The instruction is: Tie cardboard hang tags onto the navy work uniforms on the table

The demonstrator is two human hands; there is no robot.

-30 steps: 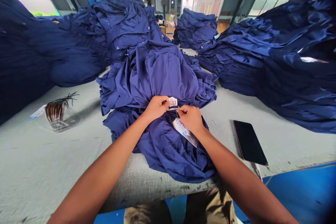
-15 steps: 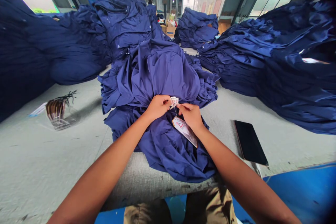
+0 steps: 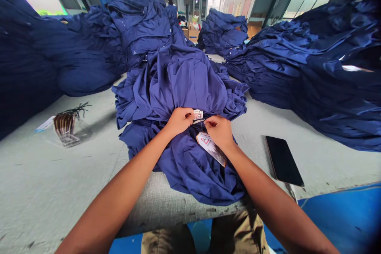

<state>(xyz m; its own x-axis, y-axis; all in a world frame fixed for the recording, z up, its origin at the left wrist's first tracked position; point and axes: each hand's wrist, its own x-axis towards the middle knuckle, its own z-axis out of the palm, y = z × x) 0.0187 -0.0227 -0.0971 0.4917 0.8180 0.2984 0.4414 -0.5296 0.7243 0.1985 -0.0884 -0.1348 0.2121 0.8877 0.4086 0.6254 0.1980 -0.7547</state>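
A navy garment (image 3: 190,81) lies bunched on the table in front of me, with more navy cloth spilling toward the front edge. My left hand (image 3: 181,121) is closed, pinching the edge of a small white label (image 3: 198,114) sewn at the garment. Just right of the label, my right hand (image 3: 219,131) is closed in a pinch on a thin dark string (image 3: 201,125). From this string hangs a printed hang tag (image 3: 210,149), resting on the cloth below my right hand. Exactly how the string passes through the label is too small to tell.
On the left stands a clear plastic holder (image 3: 71,139) with a bundle of hang tags (image 3: 64,123). A black phone (image 3: 285,160) with a white cable lies on the right. Tall navy garment piles (image 3: 139,24) rise at the back and on both sides of the table (image 3: 86,182).
My right hand has moved slightly right, away from the label, drawing the string along. The hang tag has shifted a little right with it. My left hand stays at the label.
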